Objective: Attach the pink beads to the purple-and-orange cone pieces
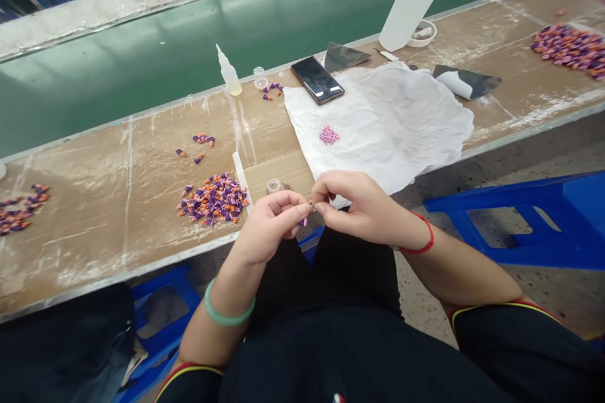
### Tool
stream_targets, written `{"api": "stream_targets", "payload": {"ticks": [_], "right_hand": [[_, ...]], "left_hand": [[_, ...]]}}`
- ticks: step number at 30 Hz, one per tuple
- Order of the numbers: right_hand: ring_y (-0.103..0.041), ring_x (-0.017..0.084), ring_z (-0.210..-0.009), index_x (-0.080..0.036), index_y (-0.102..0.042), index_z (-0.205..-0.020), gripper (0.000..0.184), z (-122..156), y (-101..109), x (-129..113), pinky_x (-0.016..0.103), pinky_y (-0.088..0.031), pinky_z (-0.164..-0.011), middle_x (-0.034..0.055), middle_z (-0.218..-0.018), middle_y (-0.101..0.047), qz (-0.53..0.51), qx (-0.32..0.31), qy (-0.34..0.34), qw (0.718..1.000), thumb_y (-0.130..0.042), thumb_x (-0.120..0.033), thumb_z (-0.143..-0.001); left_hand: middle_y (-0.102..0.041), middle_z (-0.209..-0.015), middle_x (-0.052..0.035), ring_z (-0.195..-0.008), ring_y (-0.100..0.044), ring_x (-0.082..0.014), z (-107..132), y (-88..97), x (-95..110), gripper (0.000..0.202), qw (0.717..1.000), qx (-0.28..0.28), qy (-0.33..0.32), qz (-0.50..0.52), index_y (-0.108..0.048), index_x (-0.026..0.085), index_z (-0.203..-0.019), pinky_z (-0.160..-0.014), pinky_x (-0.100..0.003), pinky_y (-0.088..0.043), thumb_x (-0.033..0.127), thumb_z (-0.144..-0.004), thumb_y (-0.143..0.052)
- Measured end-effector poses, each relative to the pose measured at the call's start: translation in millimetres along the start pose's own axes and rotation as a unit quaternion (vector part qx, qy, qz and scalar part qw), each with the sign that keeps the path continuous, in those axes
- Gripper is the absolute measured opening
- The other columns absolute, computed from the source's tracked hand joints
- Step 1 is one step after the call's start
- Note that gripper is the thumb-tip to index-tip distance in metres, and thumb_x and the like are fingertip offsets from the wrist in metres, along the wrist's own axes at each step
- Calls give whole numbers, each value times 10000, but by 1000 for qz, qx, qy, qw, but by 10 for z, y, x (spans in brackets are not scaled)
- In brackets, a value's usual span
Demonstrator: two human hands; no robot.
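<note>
My left hand point(273, 221) is closed in a pinch on a small purple piece point(303, 222), which shows just below the fingertips. Thumb and forefinger of my right hand point(352, 206) are pinched against the same spot, touching or nearly touching the left fingertips; what they grip is too small to name. Left of my hands lies a pile of small purple, orange and pink pieces point(215, 199). A little heap of tiny pink bits point(329, 135) rests on the white sheet point(397, 113) beyond my right hand. Close behind my left hand stands a small clear round container point(274, 186).
A dropper bottle point(230, 75), a phone point(318, 80), a large white bottle point(416, 3) and a tape roll point(422, 33) stand or lie along the far edge. A flat white stick point(241, 177) lies beside the pile. Blue stools point(524, 217) are below the table.
</note>
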State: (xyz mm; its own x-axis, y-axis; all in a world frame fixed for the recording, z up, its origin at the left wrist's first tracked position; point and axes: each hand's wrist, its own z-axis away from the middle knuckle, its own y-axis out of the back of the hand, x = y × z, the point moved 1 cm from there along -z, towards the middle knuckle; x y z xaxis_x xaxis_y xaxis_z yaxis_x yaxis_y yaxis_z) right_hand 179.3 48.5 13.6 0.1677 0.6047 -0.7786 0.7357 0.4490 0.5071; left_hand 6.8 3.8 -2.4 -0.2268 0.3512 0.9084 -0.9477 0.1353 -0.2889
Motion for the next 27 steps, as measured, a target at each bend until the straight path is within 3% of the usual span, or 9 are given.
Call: {"api": "stream_targets", "payload": {"ticks": [7, 13, 19, 22, 25, 27], "right_hand": [[-501, 145, -697, -196, -508, -811, 159, 8, -17, -25, 258, -425, -657, 10, -728, -580, 133, -10, 146, 980, -487, -57, -885], [-506, 202, -771, -150, -589, -880, 167, 41, 22, -54, 332, -431, -707, 65, -791, -645, 327, -15, 261, 908, -455, -89, -958], [-538, 186, -752, -149, -597, -845, 248, 30, 50, -55, 328, -410, -679, 58, -800, -671, 371, -28, 297, 880, -419, -103, -1012], [-549, 180, -751, -159, -588, -873, 198, 24, 25, -55, 324, -431, -684, 57, -804, -671, 321, -5, 265, 909, -441, -104, -994], [-553, 142, -707, -176, -569, -859, 116, 20, -11, -57, 276, -458, -656, 23, -765, -639, 145, 41, 134, 980, -507, -112, -933], [-549, 111, -654, -183, -561, -825, 104, 19, -42, -65, 235, -455, -607, -7, -726, -619, 23, 52, 34, 998, -531, -114, -897]], "left_hand": [[-421, -462, 74, -428, -296, -26, 12, 18, 13, 440, 996, -31, 76, 47, -586, 140, -659, -450, -184, -185, 463, -637, -882], [-404, -459, 72, -429, -287, -29, 14, 25, 11, 432, 995, -51, 73, 54, -561, 146, -628, -449, -191, -168, 451, -672, -864], [-423, -472, 65, -434, -325, -40, -19, 29, -49, 419, 996, -56, 46, 43, -552, 153, -629, -444, -189, -205, 452, -699, -838], [-481, -506, 52, -444, -377, -52, 3, 11, -43, 358, 999, -8, -33, 5, -573, 160, -661, -443, -190, -270, 422, -739, -804], [-543, -533, 37, -449, -418, -64, 66, -29, 20, 249, 986, 66, -133, -80, -593, 169, -685, -440, -192, -318, 338, -785, -746], [-552, -521, 40, -437, -429, -66, 114, -62, 68, 184, 968, 91, -189, -135, -590, 176, -678, -432, -189, -332, 260, -806, -693]]}}
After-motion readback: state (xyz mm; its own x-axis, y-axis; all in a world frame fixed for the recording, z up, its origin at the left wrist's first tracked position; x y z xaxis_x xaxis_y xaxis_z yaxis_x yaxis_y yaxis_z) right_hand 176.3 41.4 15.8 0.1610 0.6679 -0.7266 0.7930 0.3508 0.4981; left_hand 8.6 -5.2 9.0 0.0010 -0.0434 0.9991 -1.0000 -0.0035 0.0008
